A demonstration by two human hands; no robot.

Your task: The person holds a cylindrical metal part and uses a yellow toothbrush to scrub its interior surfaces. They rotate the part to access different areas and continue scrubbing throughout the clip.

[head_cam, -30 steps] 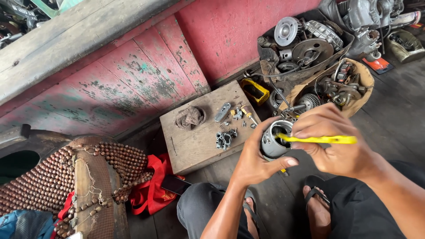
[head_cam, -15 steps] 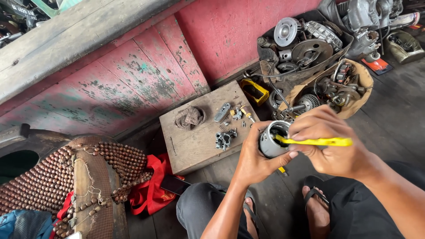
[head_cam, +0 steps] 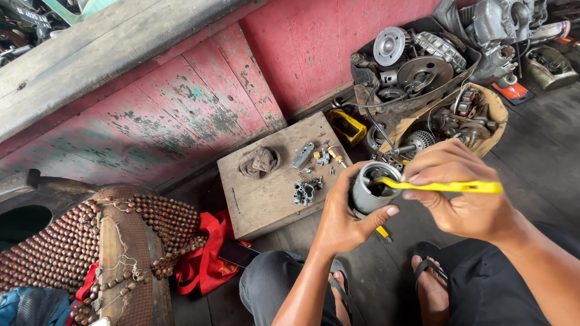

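Two hands, left hand (head_cam: 344, 220) fingers gripping metal cylinder (head_cam: 370, 190), right hand (head_cam: 462, 193) pinching yellow tool (head_cam: 447, 186) at rim.

You have a grey metal cylinder (head_cam: 370, 192), hollow and open at the top, right of the frame's centre. It tilts slightly, its dark bore facing up and to the right. A yellow-handled tool (head_cam: 450, 186) lies nearly level across the right of the frame, its tip resting at the cylinder's open rim and its far end pointing toward the right edge.
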